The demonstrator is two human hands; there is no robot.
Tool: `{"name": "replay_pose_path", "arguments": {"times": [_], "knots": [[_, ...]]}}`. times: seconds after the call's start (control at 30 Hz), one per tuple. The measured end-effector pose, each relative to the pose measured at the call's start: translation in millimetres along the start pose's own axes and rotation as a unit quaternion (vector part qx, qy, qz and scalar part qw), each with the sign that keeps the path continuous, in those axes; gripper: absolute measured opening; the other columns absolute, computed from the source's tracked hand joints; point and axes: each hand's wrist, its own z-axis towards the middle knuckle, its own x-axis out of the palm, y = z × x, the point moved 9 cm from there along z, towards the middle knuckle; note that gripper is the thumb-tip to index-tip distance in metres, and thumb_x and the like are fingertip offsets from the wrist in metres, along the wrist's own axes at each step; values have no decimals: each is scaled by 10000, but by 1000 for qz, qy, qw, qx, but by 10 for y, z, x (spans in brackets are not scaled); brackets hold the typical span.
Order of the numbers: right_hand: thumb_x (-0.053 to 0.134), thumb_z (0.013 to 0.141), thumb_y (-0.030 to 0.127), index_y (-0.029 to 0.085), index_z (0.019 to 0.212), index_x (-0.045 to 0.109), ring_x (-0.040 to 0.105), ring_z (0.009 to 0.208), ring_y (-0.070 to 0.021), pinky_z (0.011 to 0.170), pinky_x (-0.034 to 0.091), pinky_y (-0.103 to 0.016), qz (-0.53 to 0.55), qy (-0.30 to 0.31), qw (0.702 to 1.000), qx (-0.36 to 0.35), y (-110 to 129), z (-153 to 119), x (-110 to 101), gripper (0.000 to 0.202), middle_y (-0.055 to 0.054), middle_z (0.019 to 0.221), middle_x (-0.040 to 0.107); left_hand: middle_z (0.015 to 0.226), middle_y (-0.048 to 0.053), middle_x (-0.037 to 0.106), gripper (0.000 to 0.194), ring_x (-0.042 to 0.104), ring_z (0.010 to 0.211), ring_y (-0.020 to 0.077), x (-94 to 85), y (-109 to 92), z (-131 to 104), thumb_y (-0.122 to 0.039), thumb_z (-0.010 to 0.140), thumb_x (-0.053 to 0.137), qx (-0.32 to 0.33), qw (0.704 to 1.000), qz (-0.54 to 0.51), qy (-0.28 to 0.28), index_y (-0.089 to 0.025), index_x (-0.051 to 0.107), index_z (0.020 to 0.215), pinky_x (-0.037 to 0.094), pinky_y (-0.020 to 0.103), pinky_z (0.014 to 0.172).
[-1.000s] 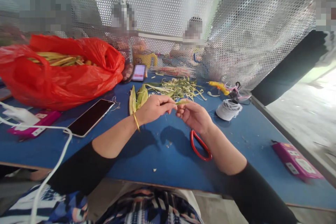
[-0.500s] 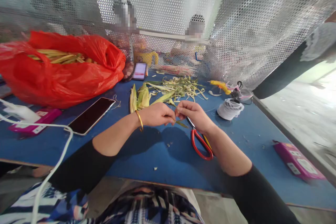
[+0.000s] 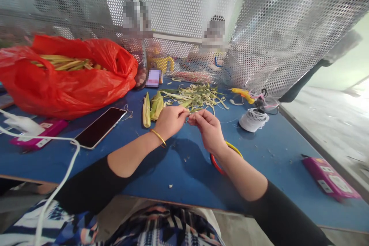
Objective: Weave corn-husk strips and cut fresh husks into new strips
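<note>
My left hand (image 3: 170, 121), with a gold bangle at the wrist, pinches at a thin strip of corn husk (image 3: 188, 111); the fingers mostly hide it. Fingertip to fingertip with it, my right hand (image 3: 210, 128) is closed on the same small piece. Beneath my right forearm lie scissors (image 3: 235, 147) with red and yellow handles, their blades covered by the hand. Two folded bundles of corn husk (image 3: 156, 107) rest beyond my left hand. Behind both hands spreads a heap of shredded husk strips (image 3: 200, 96).
A red plastic bag (image 3: 86, 88) of husks sits left, near a phone (image 3: 100, 127) and white cable (image 3: 72, 157). To the right are a roll of white string (image 3: 253, 120), a yellow glue gun (image 3: 242, 94) and a magenta box (image 3: 330, 177). A perforated metal screen (image 3: 184, 4) stands behind.
Both hands have risen slightly away from me, and their fingertips have tilted upward. The green strip end below the fingers no longer shows. My right forearm now covers more of the scissors.
</note>
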Motion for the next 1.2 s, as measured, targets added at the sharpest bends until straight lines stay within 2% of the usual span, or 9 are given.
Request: {"name": "replay_pose_path", "arguments": {"times": [0.1, 0.2, 0.3, 0.6, 0.73, 0.83, 0.9, 1.13, 1.2], "knots": [[606, 862, 288, 221, 737, 612, 603, 719, -148, 726, 483, -296, -168, 10, 982, -86, 198, -44, 35, 141, 2, 727, 652, 895, 98, 774, 224, 701, 854, 230, 42, -122, -65, -176, 915, 535, 49, 991, 122, 14, -170, 750, 852, 469, 311, 743], [536, 882, 262, 224, 726, 576, 593, 763, -159, 697, 465, -294, -261, 6, 956, -131, 308, -38, 8, 166, -27, 811, 659, 951, 111, 778, 252, 713, 910, 239, 102, -169, -109, -186, 942, 505, 60, 983, 172, 36, -173, 753, 896, 472, 317, 767], [506, 876, 253, 225, 716, 551, 605, 820, -168, 716, 473, -295, -295, 25, 945, -138, 323, 9, -14, 169, -52, 923, 690, 947, 120, 779, 261, 719, 921, 249, 141, -167, -119, -209, 948, 506, 51, 980, 185, 46, -164, 760, 901, 466, 323, 756], [472, 891, 264, 233, 727, 528, 634, 827, -184, 760, 463, -292, -402, 91, 901, -137, 349, 32, 44, 176, -40, 844, 699, 830, 89, 753, 204, 682, 813, 222, 174, -123, -113, -190, 884, 551, 32, 990, 132, 45, -174, 743, 814, 407, 314, 694], [491, 866, 250, 219, 748, 594, 628, 803, -181, 751, 464, -290, -391, 86, 909, -113, 318, 97, -35, 159, -28, 800, 696, 657, 17, 642, 210, 563, 644, 158, 195, -79, -41, -183, 881, 548, 28, 996, 13, 87, -171, 674, 714, 362, 285, 637], [526, 838, 250, 207, 746, 621, 626, 808, -176, 766, 470, -297, -353, 78, 928, -93, 282, 163, -106, 139, -28, 815, 711, 582, -22, 549, 269, 495, 595, 129, 253, -36, 11, -170, 895, 513, 26, 985, -89, 144, -172, 608, 643, 360, 266, 629], [546, 823, 253, 205, 723, 610, 623, 801, -173, 763, 471, -301, -327, 81, 937, -87, 267, 183, -118, 128, -29, 820, 715, 575, -36, 536, 218, 475, 589, 118, 289, 2, 30, -146, 853, 550, 22, 978, -120, 167, -167, 616, 647, 356, 256, 626], [563, 833, 285, 212, 739, 612, 611, 782, -174, 771, 466, -307, -319, 105, 940, -64, 214, 136, -52, 129, -7, 732, 671, 519, -56, 472, 173, 404, 547, 103, 235, 146, 59, -146, 775, 590, -23, 986, -120, 115, -166, 688, 634, 279, 244, 550], [565, 829, 284, 215, 728, 606, 609, 783, -170, 767, 465, -297, -324, 99, 939, -58, 190, 136, -61, 129, -4, 734, 677, 509, -56, 481, 168, 406, 536, 103, 236, 152, 54, -163, 769, 601, -33, 982, -132, 127, -166, 696, 631, 276, 244, 539]]}}
